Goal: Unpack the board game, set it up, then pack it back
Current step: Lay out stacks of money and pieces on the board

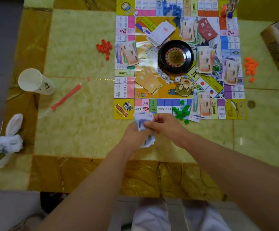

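Both hands closed on one stack of play money (143, 129) just below the game board's (179, 59) near edge, left hand (135, 133) underneath, right hand (162, 125) pinching the top. Lower notes hidden by fingers, print blurred. Thin paper notes, glossy marbled surface (78, 124), round black roulette wheel (175, 55) at board centre

- Game board (179, 104): unfolded, flat on the worktop.
- Black roulette wheel (175, 56): at the board's centre.
- Banknote stack (143, 124): held in both hands, just off the board's near edge.

Both hands, left (135, 132) and right (162, 124), grip banknote stack (143, 124) near game board (179, 59) near edge; roulette wheel (175, 55) at board centre.
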Available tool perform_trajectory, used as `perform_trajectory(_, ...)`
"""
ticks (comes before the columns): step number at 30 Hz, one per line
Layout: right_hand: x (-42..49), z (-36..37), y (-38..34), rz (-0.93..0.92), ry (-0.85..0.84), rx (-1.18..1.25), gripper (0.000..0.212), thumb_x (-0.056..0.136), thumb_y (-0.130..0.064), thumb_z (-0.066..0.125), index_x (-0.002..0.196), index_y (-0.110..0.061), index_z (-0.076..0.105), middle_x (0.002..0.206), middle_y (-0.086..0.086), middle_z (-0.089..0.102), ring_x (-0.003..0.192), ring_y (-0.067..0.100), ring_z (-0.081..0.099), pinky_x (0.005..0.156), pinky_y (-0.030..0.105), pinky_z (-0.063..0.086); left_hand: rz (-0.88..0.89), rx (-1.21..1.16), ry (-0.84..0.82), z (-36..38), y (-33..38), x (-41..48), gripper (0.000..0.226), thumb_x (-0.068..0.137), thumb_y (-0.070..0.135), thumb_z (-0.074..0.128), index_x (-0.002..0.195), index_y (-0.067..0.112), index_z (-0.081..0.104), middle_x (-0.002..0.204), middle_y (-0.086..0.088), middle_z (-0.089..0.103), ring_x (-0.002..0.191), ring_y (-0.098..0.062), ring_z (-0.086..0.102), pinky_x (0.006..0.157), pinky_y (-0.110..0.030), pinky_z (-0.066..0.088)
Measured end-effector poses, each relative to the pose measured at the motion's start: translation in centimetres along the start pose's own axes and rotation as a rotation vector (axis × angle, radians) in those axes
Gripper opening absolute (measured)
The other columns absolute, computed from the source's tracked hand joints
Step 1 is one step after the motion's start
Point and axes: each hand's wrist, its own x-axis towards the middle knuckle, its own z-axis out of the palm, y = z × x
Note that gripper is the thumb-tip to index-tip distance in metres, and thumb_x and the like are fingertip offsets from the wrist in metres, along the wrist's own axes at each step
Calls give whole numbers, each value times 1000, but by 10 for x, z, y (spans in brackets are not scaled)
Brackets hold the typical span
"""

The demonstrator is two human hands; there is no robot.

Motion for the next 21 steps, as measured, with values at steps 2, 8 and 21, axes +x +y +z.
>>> perform_trajectory(2, -3, -14, -6, -33, 46, 25, 17, 82, -14, 74, 85, 1, 65, 72, 4, 64, 58, 5, 58, 56, 16, 48, -37, -75, -31, 10, 12, 1, 23, 93, 2, 48, 98, 15, 65, 98, -16, 71, 89, -32, 68, 81, -47, 57)
perform_trajectory(8, -11, -58, -14, -66, 160, 75, 23, 85, -12, 72, 101, 3, 66, 77, 8, 66, 60, 13, 62, 51, 22, 49, -80, -96, -92, 44, 42, 11, 22, 89, 0, 47, 102, 11, 61, 103, -18, 69, 92, -33, 67, 85, -47, 55)
perform_trajectory(21, -13, -153, 0, -118, 244, 22, 17, 87, -4, 68, 103, -3, 71, 88, 11, 70, 72, 13, 64, 67, 22, 54, -135, -171, -48, 125, 69, 30, 17, 95, 1, 49, 107, 5, 60, 106, -21, 68, 89, -35, 66, 86, -54, 54)
